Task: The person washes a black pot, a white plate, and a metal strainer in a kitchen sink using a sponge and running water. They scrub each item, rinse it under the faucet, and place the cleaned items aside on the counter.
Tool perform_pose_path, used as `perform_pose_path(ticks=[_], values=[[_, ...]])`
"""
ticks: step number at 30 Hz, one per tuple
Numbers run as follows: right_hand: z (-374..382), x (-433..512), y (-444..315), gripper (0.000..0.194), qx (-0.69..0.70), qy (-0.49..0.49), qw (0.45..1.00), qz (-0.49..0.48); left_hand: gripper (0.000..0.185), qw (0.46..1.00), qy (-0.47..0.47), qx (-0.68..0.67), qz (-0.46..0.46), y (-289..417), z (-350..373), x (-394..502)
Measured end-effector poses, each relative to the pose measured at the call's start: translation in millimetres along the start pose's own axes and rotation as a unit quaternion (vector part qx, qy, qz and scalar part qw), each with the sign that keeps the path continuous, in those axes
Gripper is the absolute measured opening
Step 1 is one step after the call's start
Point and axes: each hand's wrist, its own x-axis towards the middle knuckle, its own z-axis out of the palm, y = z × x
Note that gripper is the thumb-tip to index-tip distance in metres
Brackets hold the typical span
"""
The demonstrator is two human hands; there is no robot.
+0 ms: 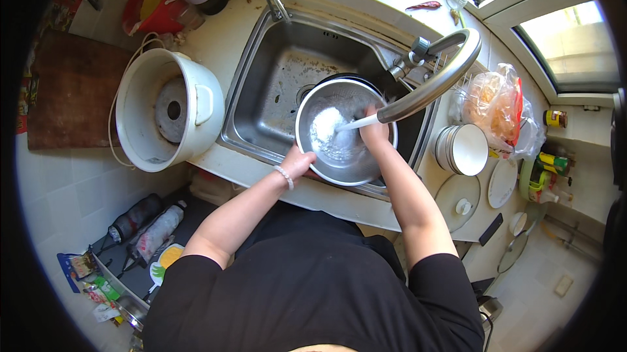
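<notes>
My left hand (298, 162), with a pale bead bracelet at the wrist, grips the near-left rim of a round metal pot (352, 173). The pot is held over the right part of a stainless steel sink (289, 126). Water from a curved metal faucet (436, 95) with a white nozzle pours into it and foams brightly. Inside the pot, by its right wall, is my right hand (375, 129). Its fingers are blurred in the water, so I cannot tell whether they hold anything. Behind the pot, a dark round rim (343, 76) shows in the sink.
Left of the sink stands a white rice cooker body (208, 126) with its heating plate showing and a looping cord. A brown wooden board (78, 92) lies beyond. To the right are stacked bowls (468, 148), a glass lid (453, 200) and plastic bags (494, 107). A smaller tap (274, 2) stands behind.
</notes>
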Motion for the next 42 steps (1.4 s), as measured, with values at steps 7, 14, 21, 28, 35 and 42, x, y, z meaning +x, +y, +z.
perform_pose_path(ticks=[7, 14, 21, 28, 35, 42], values=[[53.9, -19.4, -52.4, 0.021, 0.273, -0.060, 0.933, -0.226, 0.029, 0.994, -0.028, -0.042, -0.094, 10.1, 16.7, -16.7], [-9.6, -24.3, 13.6, 0.022, 0.090, -0.071, 0.990, -0.084, 0.034, 0.999, 0.046, -0.003, 0.011, -25.8, -37.5, 19.8], [-71.4, 56.4, 35.6, 0.035, 0.403, 0.225, 0.883, 0.083, 0.029, 0.993, -0.001, -0.106, -0.045, -15.4, -29.7, 34.1], [-71.3, -10.2, -20.7, 0.021, 0.358, 0.274, 0.893, -0.008, 0.023, 0.990, -0.008, -0.130, -0.061, -9.6, -17.2, 16.9], [27.0, -43.7, -68.0, 0.045, -0.042, -0.138, 0.949, -0.280, 0.025, 0.993, -0.015, -0.099, -0.057, 4.9, 5.6, 7.9], [32.7, 14.7, 25.5, 0.034, -0.173, -0.051, 0.958, -0.224, 0.033, 0.996, 0.050, -0.070, 0.034, 6.8, -6.5, 11.3]])
